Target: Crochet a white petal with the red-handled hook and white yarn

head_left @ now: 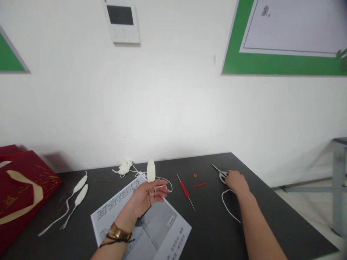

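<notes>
A white crocheted petal-shaped piece [151, 170] stands up from my left hand [148, 194], pinched at its lower end between thumb and fingers. White yarn loops over those fingers and runs back to a loose bundle of yarn [125, 167]. Below this hand lies a printed sheet [169, 225] with Chinese text and a picture. Over on the right, my right hand [237, 181] has its fingers closed around the handles of scissors [218, 169], whose blades point to the far left. The fingertips are partly hidden. A strand of white yarn [229, 206] curves beside that wrist.
Between the hands lie a red-handled crochet hook [184, 189], an orange stitch marker [195, 175] and a thin red stick [200, 185]. Two white petal pieces [81, 195] with yarn tails rest near a red gift bag [29, 187]. A wall borders the black table [211, 231].
</notes>
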### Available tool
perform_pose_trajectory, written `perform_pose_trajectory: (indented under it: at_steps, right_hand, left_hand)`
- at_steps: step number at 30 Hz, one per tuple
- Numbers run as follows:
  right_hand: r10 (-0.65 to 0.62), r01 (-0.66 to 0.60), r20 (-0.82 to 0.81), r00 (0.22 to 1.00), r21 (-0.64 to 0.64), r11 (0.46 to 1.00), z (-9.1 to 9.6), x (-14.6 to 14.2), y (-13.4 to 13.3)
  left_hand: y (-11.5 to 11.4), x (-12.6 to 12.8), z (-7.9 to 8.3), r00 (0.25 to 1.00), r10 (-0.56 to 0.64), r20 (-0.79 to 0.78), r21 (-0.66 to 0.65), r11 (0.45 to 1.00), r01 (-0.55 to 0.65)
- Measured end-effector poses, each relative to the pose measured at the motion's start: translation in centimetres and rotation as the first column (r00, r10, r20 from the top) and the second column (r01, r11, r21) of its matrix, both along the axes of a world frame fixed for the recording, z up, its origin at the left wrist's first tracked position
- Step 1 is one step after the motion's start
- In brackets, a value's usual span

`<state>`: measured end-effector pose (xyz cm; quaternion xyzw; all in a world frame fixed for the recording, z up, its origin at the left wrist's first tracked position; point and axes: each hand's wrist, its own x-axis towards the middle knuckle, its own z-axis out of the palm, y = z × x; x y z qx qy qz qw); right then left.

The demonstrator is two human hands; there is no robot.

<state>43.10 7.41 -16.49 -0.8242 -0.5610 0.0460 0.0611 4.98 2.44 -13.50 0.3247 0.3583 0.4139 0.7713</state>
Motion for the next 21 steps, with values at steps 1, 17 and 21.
perform_pose_trajectory:
  at_steps: [1,17,21]
  right_hand:
    - [0.005,-0.005,-0.002,1.000,0.000,1.000,-0.1,0.0,0.1]
    - [-0.046,0.043,-0.175,0.983,-0.021,0.999,0.2,0.1,0.2]
    - [0.007,0.015,-0.365,0.931,0.056,0.998,1.6,-0.4,-0.4]
  left_hand:
    - [0.0,-0.2,0.1,1.000,-0.012,0.012,-0.013,1.000,0.012]
    - [0.1,-0.8,0.2,0.998,-0.050,0.039,0.025,0.998,0.049]
    - [0.2,-1.0,0.2,1.000,-0.001,0.007,0.040,0.999,0.001]
